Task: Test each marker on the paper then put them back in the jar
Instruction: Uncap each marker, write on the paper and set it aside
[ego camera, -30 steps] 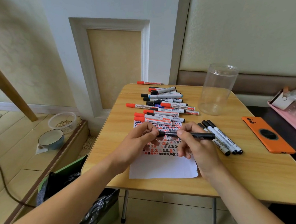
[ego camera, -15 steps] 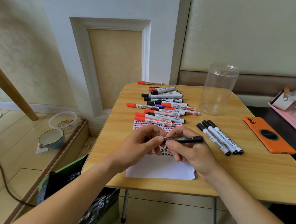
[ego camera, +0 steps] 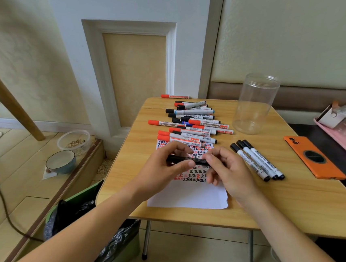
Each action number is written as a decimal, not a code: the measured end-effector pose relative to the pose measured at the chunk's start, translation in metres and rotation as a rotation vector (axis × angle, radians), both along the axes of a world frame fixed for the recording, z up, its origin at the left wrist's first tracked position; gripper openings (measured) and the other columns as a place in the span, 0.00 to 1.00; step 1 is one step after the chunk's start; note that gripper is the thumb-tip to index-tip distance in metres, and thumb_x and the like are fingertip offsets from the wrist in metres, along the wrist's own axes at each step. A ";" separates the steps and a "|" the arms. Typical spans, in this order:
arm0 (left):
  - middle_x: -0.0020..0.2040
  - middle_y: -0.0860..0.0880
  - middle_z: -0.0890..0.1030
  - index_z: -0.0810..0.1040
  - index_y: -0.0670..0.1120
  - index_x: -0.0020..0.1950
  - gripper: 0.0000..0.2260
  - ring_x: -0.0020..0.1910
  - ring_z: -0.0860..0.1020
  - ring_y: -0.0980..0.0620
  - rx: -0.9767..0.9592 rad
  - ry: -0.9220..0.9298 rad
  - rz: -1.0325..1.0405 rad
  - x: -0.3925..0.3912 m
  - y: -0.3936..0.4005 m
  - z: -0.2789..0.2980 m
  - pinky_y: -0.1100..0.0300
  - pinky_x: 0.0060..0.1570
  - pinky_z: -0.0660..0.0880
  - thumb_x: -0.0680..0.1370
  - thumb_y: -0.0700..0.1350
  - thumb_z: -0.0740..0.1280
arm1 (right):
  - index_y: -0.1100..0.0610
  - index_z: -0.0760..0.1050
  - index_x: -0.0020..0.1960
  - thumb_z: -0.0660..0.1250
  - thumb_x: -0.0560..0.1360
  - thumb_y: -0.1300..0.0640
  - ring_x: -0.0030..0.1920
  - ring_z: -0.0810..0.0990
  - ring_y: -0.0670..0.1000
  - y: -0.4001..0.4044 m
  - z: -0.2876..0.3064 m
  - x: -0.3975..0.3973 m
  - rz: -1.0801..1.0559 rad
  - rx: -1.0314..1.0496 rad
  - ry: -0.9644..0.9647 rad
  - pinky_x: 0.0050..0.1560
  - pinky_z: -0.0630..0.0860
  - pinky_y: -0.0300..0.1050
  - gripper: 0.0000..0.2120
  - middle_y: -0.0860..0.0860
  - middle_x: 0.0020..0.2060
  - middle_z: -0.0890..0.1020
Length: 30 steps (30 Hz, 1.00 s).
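Starting at the left, a bowl [ego camera: 60, 162] and a clear tub [ego camera: 74, 141] sit on the floor, with a bin lined in black plastic [ego camera: 87, 234] just under the table [ego camera: 302, 209] edge. Over the paper [ego camera: 187, 197], the left hand [ego camera: 161, 170] pinches one end of a black marker [ego camera: 186, 160] between thumb and fingers, and the right hand [ego camera: 226, 170] grips its other end, the pen lying level between them. Beyond them lies a heap of red, black and blue markers [ego camera: 190, 125]. Further right, three black whiteboard markers [ego camera: 257, 160] lie side by side, the empty jar [ego camera: 255, 104] stands upright behind them, and an orange phone [ego camera: 314, 157] lies flat. A marker looks light, stiff and smooth; holding barrel and cap apart probably suits it best.
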<state>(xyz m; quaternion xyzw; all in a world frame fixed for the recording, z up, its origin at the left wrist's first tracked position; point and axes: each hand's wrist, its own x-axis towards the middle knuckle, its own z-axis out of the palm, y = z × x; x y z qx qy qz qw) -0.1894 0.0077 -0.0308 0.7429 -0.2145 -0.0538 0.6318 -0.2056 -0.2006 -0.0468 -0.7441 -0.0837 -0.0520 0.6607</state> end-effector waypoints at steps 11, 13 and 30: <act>0.44 0.41 0.84 0.81 0.37 0.52 0.05 0.45 0.83 0.47 -0.104 0.025 0.001 0.001 -0.008 0.000 0.51 0.52 0.81 0.79 0.39 0.71 | 0.58 0.76 0.56 0.70 0.79 0.65 0.38 0.81 0.52 -0.008 0.012 -0.003 0.141 -0.148 -0.044 0.40 0.78 0.42 0.08 0.52 0.43 0.81; 0.42 0.45 0.84 0.81 0.37 0.52 0.05 0.44 0.83 0.50 -0.126 0.037 0.010 0.001 -0.013 0.000 0.57 0.49 0.80 0.79 0.39 0.71 | 0.55 0.77 0.55 0.71 0.79 0.64 0.39 0.82 0.51 -0.012 0.016 0.000 0.142 -0.189 -0.064 0.42 0.79 0.41 0.07 0.49 0.44 0.82; 0.39 0.50 0.82 0.80 0.38 0.49 0.04 0.40 0.80 0.53 -0.137 0.050 0.052 0.005 -0.024 0.000 0.63 0.45 0.77 0.81 0.39 0.69 | 0.53 0.80 0.52 0.71 0.80 0.59 0.33 0.78 0.50 -0.025 0.016 0.015 0.135 -0.245 -0.102 0.39 0.78 0.46 0.03 0.60 0.38 0.81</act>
